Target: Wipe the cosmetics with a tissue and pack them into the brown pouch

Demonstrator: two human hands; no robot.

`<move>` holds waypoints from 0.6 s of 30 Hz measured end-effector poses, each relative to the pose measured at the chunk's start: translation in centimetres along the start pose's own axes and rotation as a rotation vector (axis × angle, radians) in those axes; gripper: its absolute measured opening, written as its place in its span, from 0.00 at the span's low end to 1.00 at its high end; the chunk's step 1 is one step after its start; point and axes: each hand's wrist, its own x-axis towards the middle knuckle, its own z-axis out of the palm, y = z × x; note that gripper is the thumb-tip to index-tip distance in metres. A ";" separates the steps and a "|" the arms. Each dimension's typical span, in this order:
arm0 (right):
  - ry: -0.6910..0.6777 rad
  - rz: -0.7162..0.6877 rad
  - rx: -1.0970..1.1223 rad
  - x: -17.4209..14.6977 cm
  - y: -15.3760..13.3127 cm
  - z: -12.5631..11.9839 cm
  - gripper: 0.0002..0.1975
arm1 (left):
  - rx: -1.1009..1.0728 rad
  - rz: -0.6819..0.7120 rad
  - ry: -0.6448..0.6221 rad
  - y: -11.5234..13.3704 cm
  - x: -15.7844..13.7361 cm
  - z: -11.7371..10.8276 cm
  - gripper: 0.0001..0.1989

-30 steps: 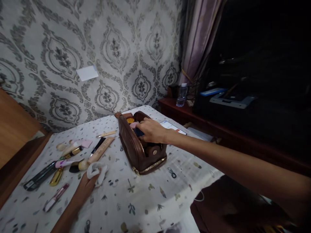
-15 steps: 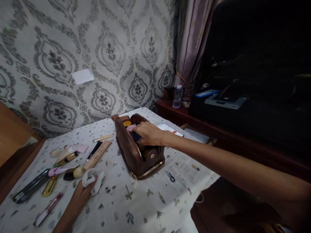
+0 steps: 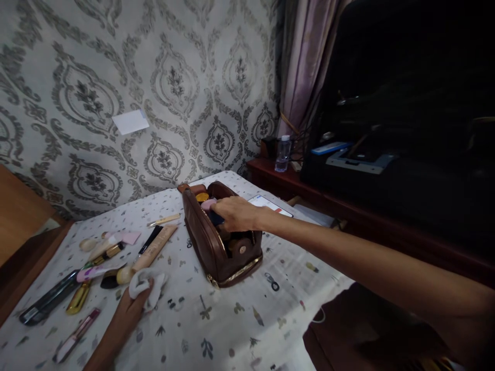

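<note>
An unzipped brown makeup bag [image 3: 201,237] stands on the table, with a yellow round item [image 3: 201,197] and a pink item [image 3: 209,204] showing inside. Reaching into its opening from the right, my right hand [image 3: 236,214] has its fingers closed on a dark, flat-looking item [image 3: 216,220], partly hidden by the hand and the bag. A crumpled white wipe [image 3: 139,282] is gripped in my left hand [image 3: 133,308], which rests low on the tabletop. Just beyond the wipe lie a beige tube [image 3: 157,247] and a fluffy makeup brush [image 3: 126,274].
Makeup brushes, a gold tube [image 3: 78,299], a dark long case [image 3: 50,299] and a lip gloss [image 3: 77,334] lie at the left on the patterned tablecloth [image 3: 232,330]. A phone [image 3: 270,205] lies behind my right wrist. A water bottle [image 3: 283,154] stands on the red-brown cabinet [image 3: 266,175].
Almost nothing differs. My right hand stays in the bag with its fingers slightly shifted, and my left hand keeps the wipe, moved a touch to the left.
</note>
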 end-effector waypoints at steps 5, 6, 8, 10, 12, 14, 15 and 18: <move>-0.017 -0.010 -0.018 0.0 -0.1 -0.2 0.27 | -0.121 -0.184 0.090 0.8 -0.2 0.4 0.34; -0.025 -0.008 -0.016 0.0 -0.1 -0.3 0.28 | -0.148 -0.190 0.094 1.1 -0.4 0.6 0.33; -0.041 0.000 -0.014 0.0 -0.2 -0.5 0.28 | -0.186 -0.170 0.080 1.6 -0.8 0.9 0.31; -0.046 0.009 -0.016 -0.1 -0.4 -0.7 0.27 | -0.181 -0.157 0.040 1.9 -1.0 1.0 0.30; -0.046 0.015 -0.016 -0.1 -0.5 -0.7 0.26 | -0.165 -0.144 0.017 1.9 -1.1 0.9 0.30; -0.044 0.024 -0.015 -0.1 -0.4 -0.7 0.25 | -0.164 -0.126 0.019 1.7 -0.9 0.7 0.30; -0.043 0.028 -0.014 -0.1 -0.4 -0.6 0.25 | -0.161 -0.119 0.013 1.6 -0.8 0.5 0.29; -0.031 0.013 0.001 0.1 0.0 -0.3 0.26 | -0.121 -0.101 -0.022 1.1 -0.2 0.0 0.27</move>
